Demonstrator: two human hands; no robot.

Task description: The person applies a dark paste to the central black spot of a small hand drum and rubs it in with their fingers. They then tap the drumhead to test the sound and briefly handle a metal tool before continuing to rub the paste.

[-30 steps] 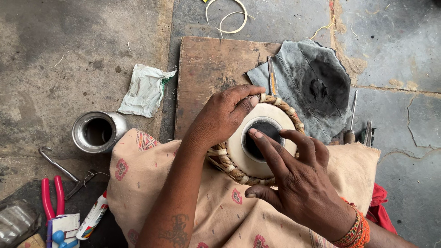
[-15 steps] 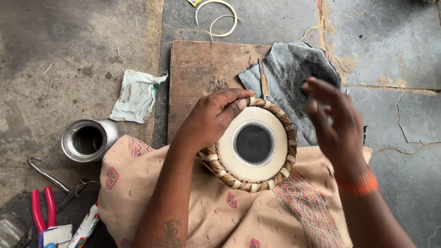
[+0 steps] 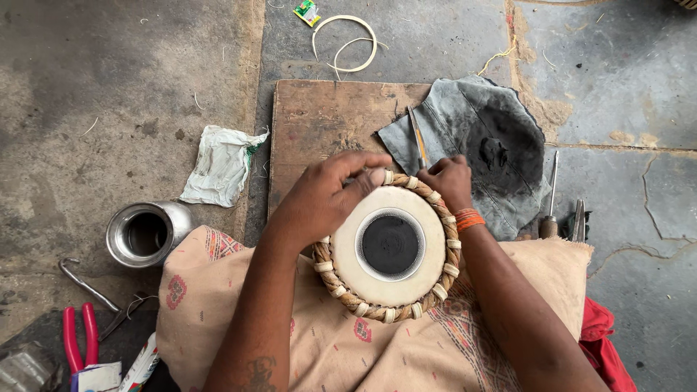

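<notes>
Head view shows the left hand (image 3: 323,199) resting on the drum (image 3: 390,245), fingers curled over its far rim, thumb on the pale skin. Just right of it, the right hand (image 3: 448,181) closes around a thin metal tool (image 3: 417,135) at the drum's far edge. Beneath both hands the drum sits on a patterned cloth (image 3: 312,334). Beyond them lie a wooden board (image 3: 319,123) and a dark grey cloth (image 3: 494,156). Far left of the left hand stand a steel pot (image 3: 145,234) and red pliers (image 3: 76,337) on the floor.
</notes>
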